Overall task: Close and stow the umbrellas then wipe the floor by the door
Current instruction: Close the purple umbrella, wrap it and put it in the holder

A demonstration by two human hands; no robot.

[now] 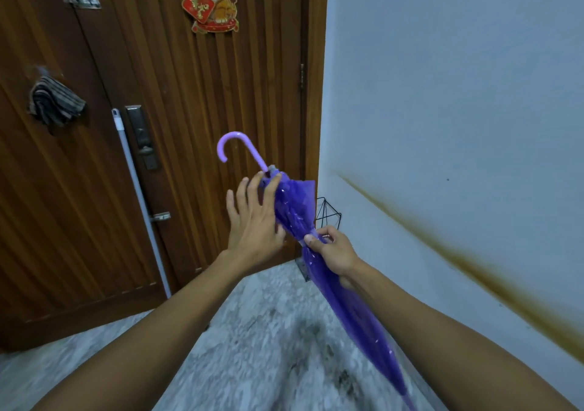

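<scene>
The purple umbrella (341,290) is folded and held slantwise in the air near the door's hinge edge, hooked handle (234,148) up, tip down by the lower edge of the view. The right hand (331,249) is pinching the gathered canopy at its waist. The left hand (252,217) lies against the upper folds with fingers spread, loosely cupping rather than clenched. Behind the umbrella, a black wire stand (327,211) sits in the corner where door (189,94) meets wall (458,94), partly hidden by the canopy. A mop pole (139,195) leans against the door beside the lock plate (142,135); a striped cloth (55,101) hangs at left. The speckled floor (252,331) shows dark smears, possibly wet, though blurred.
</scene>
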